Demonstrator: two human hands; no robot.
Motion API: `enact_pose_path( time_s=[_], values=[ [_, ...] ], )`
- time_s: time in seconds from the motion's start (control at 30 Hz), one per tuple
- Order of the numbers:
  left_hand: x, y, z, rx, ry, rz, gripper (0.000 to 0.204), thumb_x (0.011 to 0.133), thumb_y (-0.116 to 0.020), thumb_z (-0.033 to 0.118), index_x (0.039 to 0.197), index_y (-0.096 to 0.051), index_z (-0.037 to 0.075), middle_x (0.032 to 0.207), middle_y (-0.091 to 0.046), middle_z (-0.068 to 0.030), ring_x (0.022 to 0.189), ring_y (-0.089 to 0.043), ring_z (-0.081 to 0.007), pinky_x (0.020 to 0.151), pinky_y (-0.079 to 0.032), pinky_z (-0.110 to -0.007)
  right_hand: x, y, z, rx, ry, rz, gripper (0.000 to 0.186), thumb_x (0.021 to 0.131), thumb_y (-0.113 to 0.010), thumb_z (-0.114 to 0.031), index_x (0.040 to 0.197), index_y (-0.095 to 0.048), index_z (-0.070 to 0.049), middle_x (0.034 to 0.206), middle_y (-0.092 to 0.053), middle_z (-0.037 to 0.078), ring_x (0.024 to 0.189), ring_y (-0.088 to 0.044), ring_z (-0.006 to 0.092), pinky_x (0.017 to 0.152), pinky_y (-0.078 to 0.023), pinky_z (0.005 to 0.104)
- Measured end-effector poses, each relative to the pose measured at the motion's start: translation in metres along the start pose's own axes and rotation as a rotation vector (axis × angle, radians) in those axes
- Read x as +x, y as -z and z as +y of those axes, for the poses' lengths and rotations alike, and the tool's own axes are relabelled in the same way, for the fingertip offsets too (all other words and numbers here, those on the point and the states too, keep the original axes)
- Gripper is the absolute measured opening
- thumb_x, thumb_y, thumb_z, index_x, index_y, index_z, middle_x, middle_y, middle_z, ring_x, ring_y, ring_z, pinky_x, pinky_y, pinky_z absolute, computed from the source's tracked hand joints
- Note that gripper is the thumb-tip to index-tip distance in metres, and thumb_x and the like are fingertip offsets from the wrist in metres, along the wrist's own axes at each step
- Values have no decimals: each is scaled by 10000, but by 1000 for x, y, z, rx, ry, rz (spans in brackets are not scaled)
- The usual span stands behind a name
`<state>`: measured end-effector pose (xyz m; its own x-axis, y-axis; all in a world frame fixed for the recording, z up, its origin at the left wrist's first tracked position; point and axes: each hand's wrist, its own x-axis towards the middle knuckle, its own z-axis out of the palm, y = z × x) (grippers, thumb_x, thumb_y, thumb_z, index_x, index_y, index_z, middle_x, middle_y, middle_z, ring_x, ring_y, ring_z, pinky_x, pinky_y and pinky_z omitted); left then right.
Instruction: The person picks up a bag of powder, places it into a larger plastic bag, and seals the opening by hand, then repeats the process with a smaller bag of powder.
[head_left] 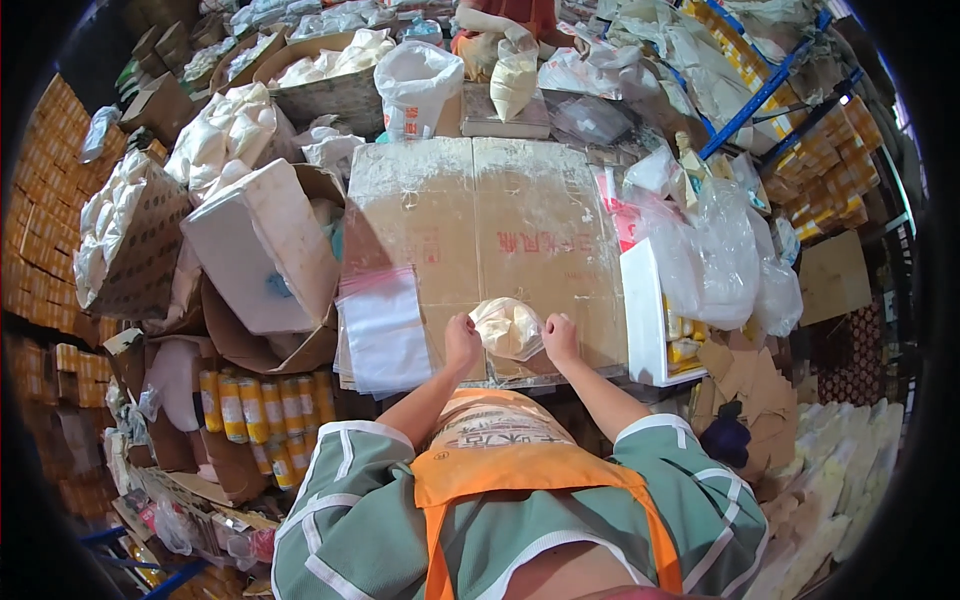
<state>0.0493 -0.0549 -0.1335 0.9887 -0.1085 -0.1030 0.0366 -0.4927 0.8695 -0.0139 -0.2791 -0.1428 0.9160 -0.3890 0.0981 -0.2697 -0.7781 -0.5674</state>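
Note:
Right in front of me is a clear plastic bag (511, 331) with pale cream contents, bunched at the near edge of a flattened cardboard sheet (540, 210). My left hand (463, 343) is closed on the bag's left edge, fingers curled in. On the opposite edge my right hand (561, 340) pinches the plastic in the same way. Whether the contents are powder or slices cannot be made out. Left of my left hand lies a stack of flat clear zip bags (386, 332) with pink-red top edges.
A white foam box (648, 310) with yellow packs and loose plastic bags (725, 250) stands to the right. Boxes of filled white bags (228, 140) crowd the left, beside a tilted white foam box (262, 245). Across the cardboard, another person handles a cream-filled bag (513, 85).

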Motion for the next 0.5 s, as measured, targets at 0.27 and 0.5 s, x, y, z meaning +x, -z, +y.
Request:
enact_pose_path(
  time_s=[0.27,0.5],
  values=[
    [7,-11,-37,-35,5,-75,44,684,-557,-33,722,-569,-12,746,-586,-202,761,-573,-383,685,-466,-449,4,1,-10,141,-94,7,69,736,-590,14,691,-570,-34,592,-562,135,565,-579,252,540,-443,356],
    [-5,-1,-38,-147,-39,15,51,717,-632,-13,740,-586,-10,721,-589,-179,672,-576,-312,616,-463,-391,-17,-8,-10,51,-161,272,120,704,-675,23,675,-577,-41,577,-556,94,556,-574,192,544,-453,350]
  ],
)
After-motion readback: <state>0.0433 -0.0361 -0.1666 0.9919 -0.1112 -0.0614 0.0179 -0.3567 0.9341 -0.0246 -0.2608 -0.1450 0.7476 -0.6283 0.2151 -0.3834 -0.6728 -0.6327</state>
